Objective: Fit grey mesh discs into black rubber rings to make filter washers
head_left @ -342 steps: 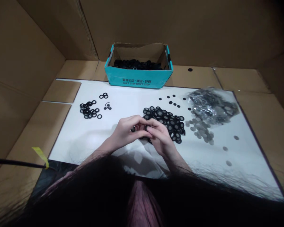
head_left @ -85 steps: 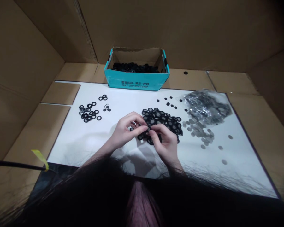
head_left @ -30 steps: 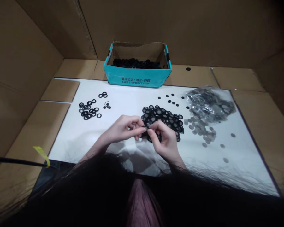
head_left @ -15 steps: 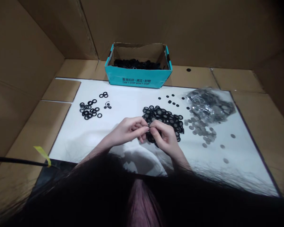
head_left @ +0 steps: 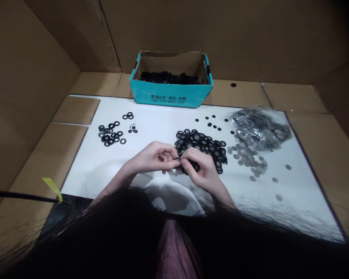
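Observation:
My left hand (head_left: 159, 157) and my right hand (head_left: 200, 166) meet fingertip to fingertip over the white tabletop. Pinched between them is a small black ring (head_left: 177, 159); my fingers cover most of it. Right behind the hands lies a heap of black rings with grey centres (head_left: 203, 143), partly hidden by my right hand. Loose grey discs (head_left: 248, 157) are spread to the right of that heap. On the left side of the table is a cluster of open black rings (head_left: 109, 135), with a few small dark discs (head_left: 133, 128) beside it.
A turquoise box (head_left: 171, 93) with black pieces inside stands at the back. At the right lies a clear plastic bag (head_left: 260, 130) of discs. Small black discs (head_left: 209, 124) are scattered between them. Cardboard walls (head_left: 221, 38) surround the table; a black cable with yellow tape (head_left: 54, 190) enters from the left.
Both hands stay together in front of the heap, their fingers shifting around the small ring. Since the oldest frame, some rings in the left cluster and grey discs at the right lie differently.

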The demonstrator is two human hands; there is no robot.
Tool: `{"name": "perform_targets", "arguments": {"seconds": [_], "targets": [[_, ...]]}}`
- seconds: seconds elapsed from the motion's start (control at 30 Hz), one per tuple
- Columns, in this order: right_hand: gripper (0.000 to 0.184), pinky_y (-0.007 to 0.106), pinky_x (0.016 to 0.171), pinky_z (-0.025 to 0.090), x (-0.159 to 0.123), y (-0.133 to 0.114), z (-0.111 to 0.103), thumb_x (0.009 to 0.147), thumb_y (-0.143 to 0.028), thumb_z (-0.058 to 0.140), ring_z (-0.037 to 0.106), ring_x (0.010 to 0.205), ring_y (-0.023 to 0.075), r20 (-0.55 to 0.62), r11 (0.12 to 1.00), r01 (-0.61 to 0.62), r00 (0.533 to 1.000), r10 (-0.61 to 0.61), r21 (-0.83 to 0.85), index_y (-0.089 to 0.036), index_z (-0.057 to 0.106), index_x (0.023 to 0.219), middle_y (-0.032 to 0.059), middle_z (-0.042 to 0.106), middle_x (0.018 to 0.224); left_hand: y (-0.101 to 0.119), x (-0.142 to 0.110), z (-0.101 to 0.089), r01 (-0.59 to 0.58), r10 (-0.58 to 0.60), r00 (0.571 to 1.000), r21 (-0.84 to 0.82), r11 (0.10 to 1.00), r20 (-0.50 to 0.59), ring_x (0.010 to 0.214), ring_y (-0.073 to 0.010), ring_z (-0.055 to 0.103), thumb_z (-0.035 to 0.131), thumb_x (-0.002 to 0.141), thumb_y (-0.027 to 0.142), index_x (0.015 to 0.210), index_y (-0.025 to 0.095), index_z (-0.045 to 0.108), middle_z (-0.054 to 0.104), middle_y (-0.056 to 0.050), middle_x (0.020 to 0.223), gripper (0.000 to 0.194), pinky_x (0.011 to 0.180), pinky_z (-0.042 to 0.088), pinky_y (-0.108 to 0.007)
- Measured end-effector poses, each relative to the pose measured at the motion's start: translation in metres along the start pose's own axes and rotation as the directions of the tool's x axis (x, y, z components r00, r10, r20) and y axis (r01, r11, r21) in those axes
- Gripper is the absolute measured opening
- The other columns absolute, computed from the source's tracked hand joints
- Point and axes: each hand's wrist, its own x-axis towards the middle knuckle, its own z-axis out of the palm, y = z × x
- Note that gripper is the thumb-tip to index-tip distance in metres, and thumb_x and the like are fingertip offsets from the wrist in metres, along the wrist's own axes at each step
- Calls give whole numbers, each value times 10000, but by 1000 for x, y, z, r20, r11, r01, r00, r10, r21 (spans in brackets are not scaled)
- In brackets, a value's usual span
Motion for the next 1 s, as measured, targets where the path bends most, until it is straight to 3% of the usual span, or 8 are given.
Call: {"name": "perform_targets", "arguments": {"seconds": [0.17, 0.3, 0.47, 0.57, 0.7, 0.77, 0.9, 1.0], "targets": [[224, 280, 605, 394, 5, 3, -5, 919, -149, 486, 475, 633, 122, 31, 1000, 1, 1000, -1, 2, -200, 491, 701, -9, 511, 638, -7, 1, 9, -56, 52, 994, -40, 998, -98, 567, -53, 563, 668, 830, 245, 822, 110, 596, 592, 25, 635, 153, 547, 429, -148], [213, 284, 590, 393, 2, 4, 2, 923, -145, 465, 487, 618, 124, -93, 1000, -19, 995, 19, -4, -207, 483, 721, -8, 504, 650, -11, 2, 17, -77, 65, 993, -121, 990, -97, 601, -94, 649, 577, 907, 315, 862, 133, 534, 652, -14, 690, 192, 582, 510, -190], [184, 320, 621, 396, -5, 4, 13, 911, -154, 468, 499, 644, 146, -201, 999, -20, 980, 14, -25, -210, 494, 738, 11, 534, 673, -8, 2, 9, -30, 28, 999, -136, 990, -20, 490, -80, 599, 639, 855, 266, 800, 131, 525, 614, 15, 578, 185, 508, 496, -178], [179, 333, 647, 384, -3, 4, 11, 898, -153, 501, 501, 657, 149, -129, 999, -12, 992, 7, -40, -206, 506, 728, 7, 540, 657, -4, 1, 0, 14, -12, 1000, -92, 996, 20, 465, -76, 579, 673, 816, 235, 774, 121, 552, 599, 25, 538, 172, 486, 471, -168], [182, 330, 662, 380, 3, 4, 0, 896, -162, 525, 503, 658, 140, 30, 999, 3, 1000, -2, -39, -201, 530, 718, -1, 566, 655, -3, 0, -2, 13, -14, 999, -44, 999, -30, 438, -40, 523, 712, 769, 177, 751, 99, 604, 554, 51, 500, 134, 458, 376, -128], [193, 321, 658, 389, 6, 5, -3, 906, -167, 508, 505, 664, 139, 41, 1000, -4, 999, 5, -29, -202, 528, 718, -1, 561, 655, -6, 0, 1, -6, 3, 999, -53, 999, -54, 492, -51, 563, 693, 804, 220, 787, 108, 602, 591, 35, 559, 146, 500, 415, -137], [228, 301, 615, 400, 5, 6, 1, 924, -168, 468, 492, 630, 132, -43, 1000, -29, 999, 30, 4, -208, 495, 702, -5, 530, 639, -12, 1, 11, -35, 27, 997, -105, 994, -78, 643, -111, 682, 592, 899, 332, 879, 130, 554, 685, -33, 724, 207, 598, 511, -191], [211, 311, 618, 408, 2, 5, 7, 915, -167, 477, 496, 630, 138, -139, 999, -45, 989, 47, 17, -208, 500, 710, 1, 527, 648, -11, 1, 12, -38, 27, 997, -136, 990, -78, 555, -90, 644, 609, 886, 319, 844, 127, 537, 656, -14, 658, 209, 555, 505, -182]]}}
